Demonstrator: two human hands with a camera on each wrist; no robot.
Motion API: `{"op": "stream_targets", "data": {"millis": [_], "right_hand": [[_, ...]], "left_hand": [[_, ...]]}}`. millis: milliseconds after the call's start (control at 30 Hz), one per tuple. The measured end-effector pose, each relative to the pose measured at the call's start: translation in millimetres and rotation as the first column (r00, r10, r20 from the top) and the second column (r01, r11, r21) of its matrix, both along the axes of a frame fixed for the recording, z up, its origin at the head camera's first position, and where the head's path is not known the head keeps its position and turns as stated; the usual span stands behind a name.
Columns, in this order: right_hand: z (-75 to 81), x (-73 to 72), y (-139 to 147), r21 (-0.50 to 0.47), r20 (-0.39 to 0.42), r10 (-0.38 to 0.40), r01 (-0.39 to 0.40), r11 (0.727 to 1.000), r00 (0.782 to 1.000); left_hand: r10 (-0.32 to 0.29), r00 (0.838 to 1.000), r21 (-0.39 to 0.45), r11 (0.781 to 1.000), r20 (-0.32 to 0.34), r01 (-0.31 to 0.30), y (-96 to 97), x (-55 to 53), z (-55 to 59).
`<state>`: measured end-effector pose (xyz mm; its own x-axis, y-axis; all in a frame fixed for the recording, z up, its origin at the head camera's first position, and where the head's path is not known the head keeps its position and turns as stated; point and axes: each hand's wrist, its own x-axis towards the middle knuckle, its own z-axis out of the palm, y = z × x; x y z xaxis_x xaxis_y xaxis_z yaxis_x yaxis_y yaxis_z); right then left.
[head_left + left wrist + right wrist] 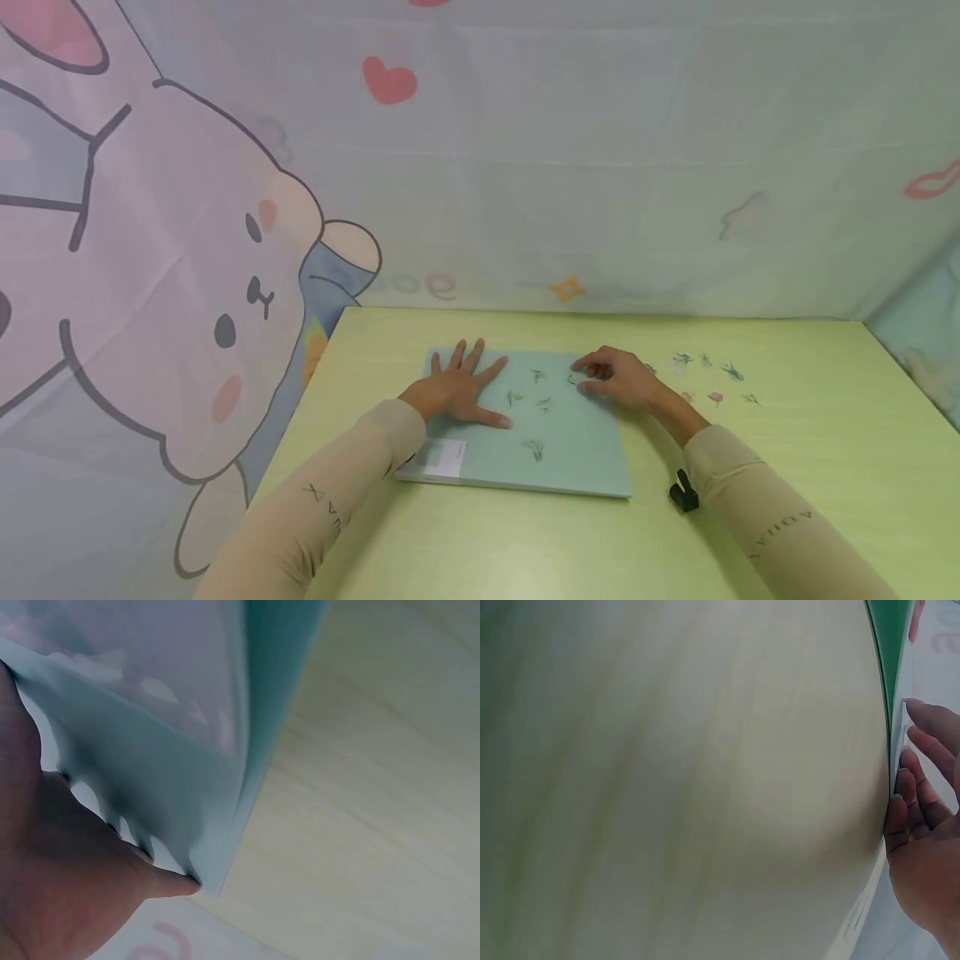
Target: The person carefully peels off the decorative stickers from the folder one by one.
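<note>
A pale blue-green folder or booklet (577, 458) lies on the table. Several small plant-like pictures, such as a leafy sprig (534, 450), show on its cover. With fingers spread wide, my left hand (456, 392) rests on the left half of the cover. My right hand (626, 379) is at the upper right edge. Its thumb and index finger reach onto the cover, apart from each other, on either side of a small green sprig (572, 380); the other fingers are bent. In the right wrist view, the fingers touch the folder's edge; whether they hold a thin piece is unclear.
Several small flower cut-outs or stickers, including a pink flower (715, 398), lie on the yellow-green table (810, 467) right of the folder. A white label (450, 457) is at the folder's lower left. A black clip-like object (683, 493) is beside the right sleeve. A printed curtain (570, 150) hangs behind.
</note>
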<state>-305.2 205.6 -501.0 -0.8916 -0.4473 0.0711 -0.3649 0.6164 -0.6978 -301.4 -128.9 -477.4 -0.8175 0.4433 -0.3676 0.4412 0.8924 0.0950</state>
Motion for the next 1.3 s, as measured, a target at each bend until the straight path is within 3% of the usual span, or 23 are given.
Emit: {"op": "stream_targets", "data": {"millis": [567,1067,1300], "right_hand": [[1.5,-2.0,-4.4,-0.005,-0.034,-0.003,0.003,1.000,0.999],[7.4,-6.4,-10.3,0.005,0.093,0.060,-0.060,0.998,0.994],[8.7,-7.9,-10.9,0.007,0.106,0.059,-0.060,0.998,0.993]], "left_hand": [[0.004,1.000,0.012,1.000,-0.009,-0.003,-0.8,-0.4,-1.8],[-0.005,1.000,0.016,1.000,-0.012,0.005,-2.3,1.2,-2.8],[-0.008,1.000,0.024,1.000,-0.011,0.009,-0.5,3.2,-1.0]]}}
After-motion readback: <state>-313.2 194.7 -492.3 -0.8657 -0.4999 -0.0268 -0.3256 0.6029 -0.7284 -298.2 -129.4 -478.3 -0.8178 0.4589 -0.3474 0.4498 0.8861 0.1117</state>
